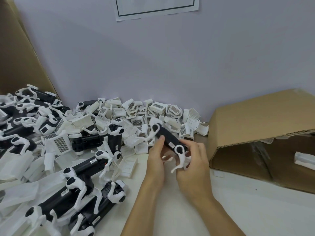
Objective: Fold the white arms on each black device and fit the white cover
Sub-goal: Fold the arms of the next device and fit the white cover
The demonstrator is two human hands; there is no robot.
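left hand (156,158): grips the black device (167,137) from below
right hand (194,160): grips its near end (white arm (179,156) sticking out)
counter (238,201): white covers (136,116) heaped behind

Held device (168,137): black body, white arms, small white label. Heap of devices (56,176) left of held device: black bodies, white arms, black round caps. Covers (144,114) behind held device: white, black-and-white grid patches. Box (265,123) right of held device: brown cardboard. Table (238,201): off-white. Wall (153,65): pale lilac-grey. Paper sheet (156,7) on wall: white, dark border line.
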